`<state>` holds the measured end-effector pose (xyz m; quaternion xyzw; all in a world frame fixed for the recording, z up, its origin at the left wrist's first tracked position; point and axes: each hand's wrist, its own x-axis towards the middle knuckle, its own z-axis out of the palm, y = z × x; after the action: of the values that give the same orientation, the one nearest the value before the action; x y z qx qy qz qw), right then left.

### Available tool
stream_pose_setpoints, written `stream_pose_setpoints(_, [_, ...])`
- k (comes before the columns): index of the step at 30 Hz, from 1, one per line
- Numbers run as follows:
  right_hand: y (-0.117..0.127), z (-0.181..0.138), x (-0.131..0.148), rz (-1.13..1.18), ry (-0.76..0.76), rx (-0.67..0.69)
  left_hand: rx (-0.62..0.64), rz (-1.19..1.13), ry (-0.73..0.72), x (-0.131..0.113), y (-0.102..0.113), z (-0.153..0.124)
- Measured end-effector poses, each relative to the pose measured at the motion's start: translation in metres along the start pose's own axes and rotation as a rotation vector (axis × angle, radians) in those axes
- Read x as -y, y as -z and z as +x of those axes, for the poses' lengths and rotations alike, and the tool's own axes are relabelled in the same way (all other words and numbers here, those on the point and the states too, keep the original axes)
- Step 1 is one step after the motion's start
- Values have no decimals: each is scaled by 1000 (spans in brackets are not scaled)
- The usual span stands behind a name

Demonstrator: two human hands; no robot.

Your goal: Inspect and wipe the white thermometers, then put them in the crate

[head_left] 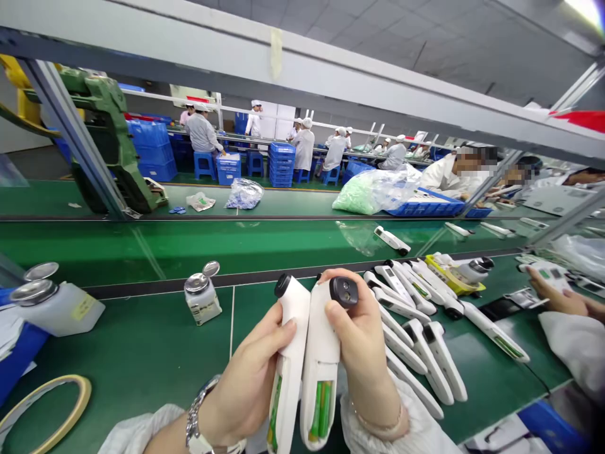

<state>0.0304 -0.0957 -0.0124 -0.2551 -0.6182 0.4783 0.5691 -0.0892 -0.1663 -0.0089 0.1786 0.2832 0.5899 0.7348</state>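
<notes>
My left hand (pixel 248 381) grips a white handheld thermometer (pixel 289 340) with a black tip, its open battery bay showing green cells. My right hand (pixel 362 343) grips a second white thermometer (pixel 322 353), thumb near its black sensor head, green batteries visible in its open back. Both units are held upright side by side above the green bench (pixel 142 353). A watch sits on my left wrist.
Several white thermometers (pixel 416 328) lie in a row to the right. A small pump bottle (pixel 202 297) and a larger dispenser (pixel 57 306) stand left, a tape roll (pixel 51 410) at bottom left. Another person's hand (pixel 553 293) works at right. A green conveyor (pixel 236 243) runs behind.
</notes>
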Motion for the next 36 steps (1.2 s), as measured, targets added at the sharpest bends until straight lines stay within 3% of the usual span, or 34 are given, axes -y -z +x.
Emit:
stream_pose_setpoints(7, [-1,6,-3,-15,-39,-19,162,86,-97,0,6,5])
stream_pose_setpoints(11, [0,5,-7,18,-83,-16,182,136,-112,1,10,9])
stream_pose_setpoints(22, [-6,8,-15,-76,-156,61,-30,341,-238,3,18,22])
stream_pose_setpoints(27, [-1,5,-21,-105,-185,287,-104,304,-289,-8,23,28])
stream_pose_setpoints(32, [-9,7,-23,108,-388,622,-248,267,-373,-30,30,27])
stream_pose_setpoints(36, [-19,8,-33,186,-455,614,-265,162,-398,-41,31,21])
